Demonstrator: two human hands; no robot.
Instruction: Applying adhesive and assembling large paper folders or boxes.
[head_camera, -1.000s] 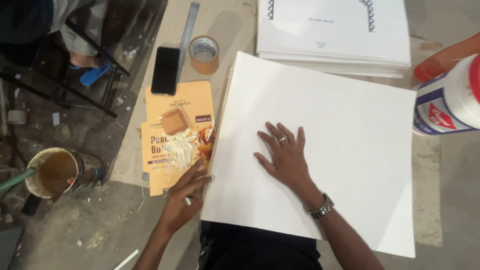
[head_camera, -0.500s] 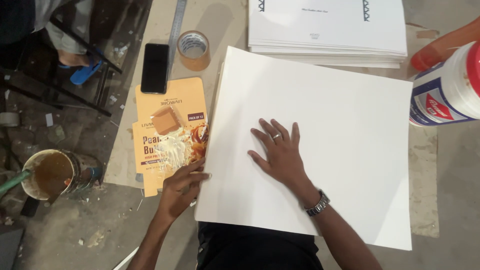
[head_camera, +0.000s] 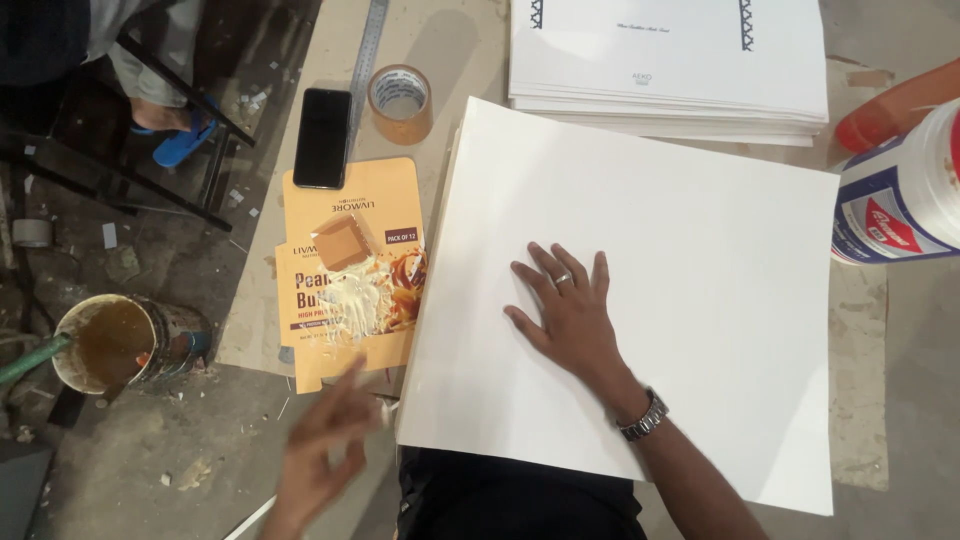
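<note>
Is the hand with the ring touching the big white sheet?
Touching. The head view shows the right hand lying flat, palm down and fingers spread, on the white sheet.

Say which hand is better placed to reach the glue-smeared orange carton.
Left. The left hand hovers free just below the orange carton, while the right hand lies flat on the white sheet, farther away.

The right hand (head_camera: 572, 312), wearing a ring on one finger and a metal watch at the wrist, is lying palm down with fingers spread and its forearm running toward the lower right, while the blurred left hand (head_camera: 322, 452) is hovering open at the lower left, fingers loosely extended.
</note>
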